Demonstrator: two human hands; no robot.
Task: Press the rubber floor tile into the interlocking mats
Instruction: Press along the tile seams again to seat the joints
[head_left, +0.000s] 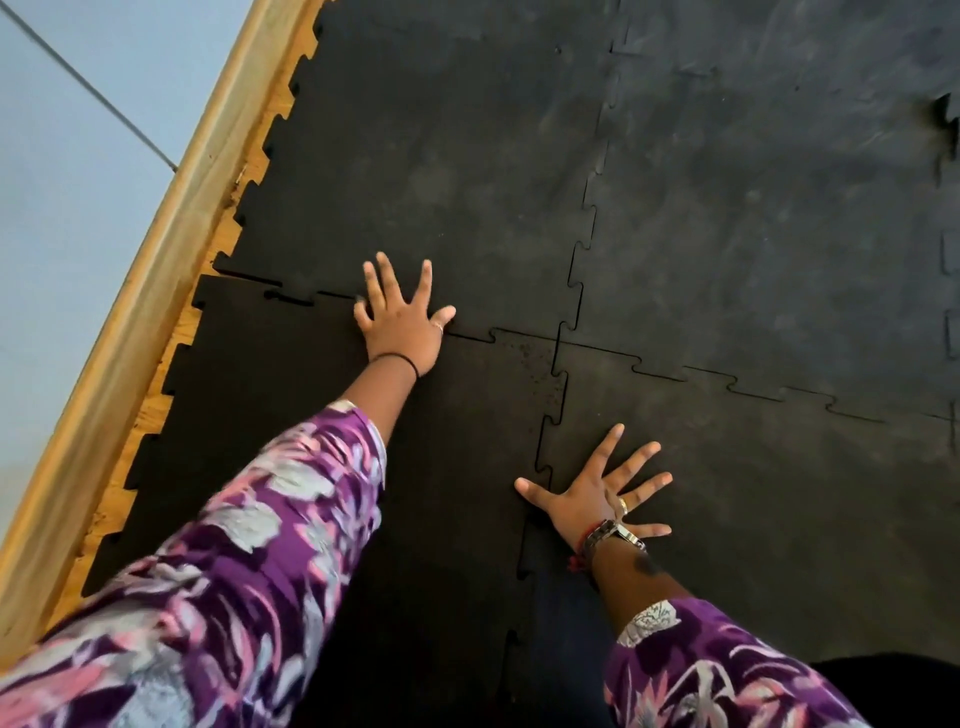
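A black rubber floor tile (291, 426) with toothed edges lies at the near left, meeting other black interlocking mats (727, 234) on its far and right sides. My left hand (400, 317) lies flat with fingers spread across the far seam, between this tile and the mat beyond it. My right hand (597, 499) is pressed flat with fingers spread on the mat just right of the tile's right seam, thumb at the seam. Neither hand holds anything.
A wooden baseboard (156, 270) and a strip of wood floor (228, 218) run diagonally along the tiles' left edge, under a pale blue wall (67, 182). At the far right a mat's toothed edge (948, 111) is lifted slightly.
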